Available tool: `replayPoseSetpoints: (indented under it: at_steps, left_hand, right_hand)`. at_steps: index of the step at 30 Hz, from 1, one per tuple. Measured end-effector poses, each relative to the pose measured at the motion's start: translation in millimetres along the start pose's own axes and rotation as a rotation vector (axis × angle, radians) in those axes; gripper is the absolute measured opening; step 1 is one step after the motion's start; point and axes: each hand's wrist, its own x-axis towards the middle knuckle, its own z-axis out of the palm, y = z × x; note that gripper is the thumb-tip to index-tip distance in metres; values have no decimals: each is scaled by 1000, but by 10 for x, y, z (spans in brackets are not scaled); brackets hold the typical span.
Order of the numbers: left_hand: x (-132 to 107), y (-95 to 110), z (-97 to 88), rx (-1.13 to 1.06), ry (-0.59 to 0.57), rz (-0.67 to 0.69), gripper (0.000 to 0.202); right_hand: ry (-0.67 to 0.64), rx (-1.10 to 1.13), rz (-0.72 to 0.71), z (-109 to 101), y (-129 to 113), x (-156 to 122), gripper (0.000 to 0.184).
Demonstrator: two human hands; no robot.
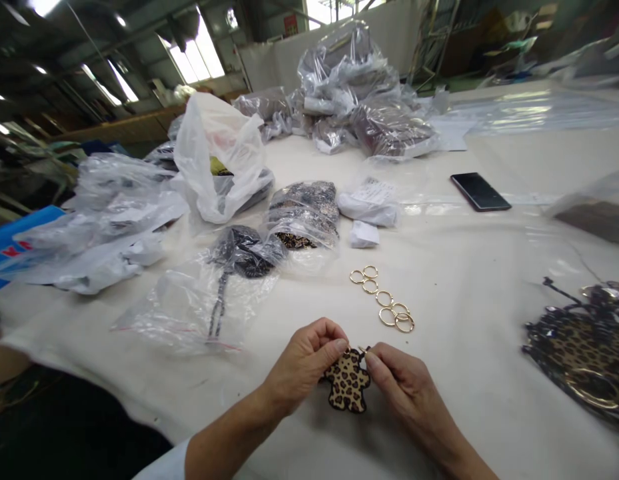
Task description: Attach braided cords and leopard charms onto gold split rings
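A bear-shaped leopard-print charm [348, 385] with a dark edge hangs between my hands, low in the middle of the head view. My left hand [305, 363] pinches it at the top left, thumb against fingers, near a small gold fitting. With thumb and forefinger closed, my right hand [404, 380] grips a small gold metal piece [363, 350] at the charm's upper right; most of that piece is hidden by the fingers. Beyond my hands, several gold rings [384, 299] lie in a loose line on the table, some overlapping.
More leopard-print charms [574, 350] with black cords and gold rings lie heaped at right. A phone [480, 191] rests farther back. Clear bags of black cords [249, 252] and leopard-print pieces [303, 210] sit left of centre. Wrapped bundles [359, 87] crowd the white table's [469, 287] far side.
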Motion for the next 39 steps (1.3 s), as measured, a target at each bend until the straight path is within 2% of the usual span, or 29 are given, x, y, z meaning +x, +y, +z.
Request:
replayPoseSetpoints:
  at_steps: [4, 6, 10, 16, 24, 30, 33, 39]
  left_hand:
    - [-10, -77, 1, -160, 39, -135, 22]
    - [-33, -81, -2, -156, 24, -151, 24]
    - [-85, -18, -9, 22, 15, -82, 23]
    - [-118, 93, -16, 519, 26, 195, 16]
    - [-88, 28, 24, 552, 73, 180, 12]
    - [-67, -14, 63, 535, 141, 157, 14]
    - [-73, -25, 77, 481, 139, 155, 14]
    - [-147, -53, 83, 461, 157, 259, 17]
  right_hand:
    - [-36, -44, 4, 57, 40, 3, 36]
    - [-42, -65, 4, 68, 38, 6, 36]
    - [-60, -83, 10, 62, 9, 1, 35]
    - [-62, -74, -40, 53, -3, -13, 33]
    - [-85, -128, -115, 62, 39, -44, 28]
    - [-109, -281, -215, 93, 71, -68, 25]
    - [-147, -97, -139, 57, 34, -69, 29]
    - [-282, 438, 158, 31, -9, -90, 41]
